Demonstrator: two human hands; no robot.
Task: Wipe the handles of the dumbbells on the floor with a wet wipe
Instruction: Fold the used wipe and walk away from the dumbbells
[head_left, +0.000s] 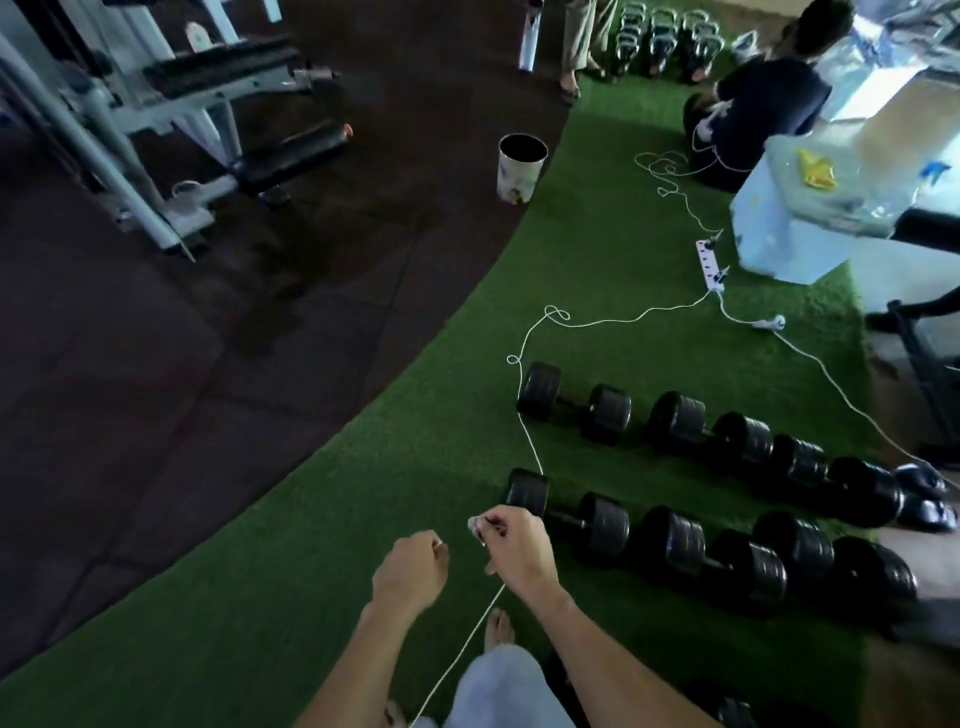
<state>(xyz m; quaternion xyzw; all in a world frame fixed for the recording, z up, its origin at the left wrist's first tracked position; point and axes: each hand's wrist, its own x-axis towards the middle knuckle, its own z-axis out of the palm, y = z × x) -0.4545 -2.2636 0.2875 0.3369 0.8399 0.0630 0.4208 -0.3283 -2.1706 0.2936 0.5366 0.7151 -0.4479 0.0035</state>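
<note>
A person stands over two rows of black dumbbells (675, 551) lying on green artificial turf (322, 571), the right hand (519, 551) pinching a small whitish scrap, seemingly the wet wipe (475, 525), in closed fingers just beside the nearest dumbbell's end. The left hand (410, 569) hangs beside it, loosely curled around nothing visible. No handle is touched yet; the wipe looks readied, and the next move likely calls for bending down to the nearest handle (563, 518) and wrapping the wipe around it. A white cable (524, 431) trails across the turf past the weights to a power strip (710, 263). Dark rubber flooring (156, 389), a weight bench (218, 78) and a bin (521, 166) lie beyond; another person (758, 104) sits near kettlebells (665, 41).
</note>
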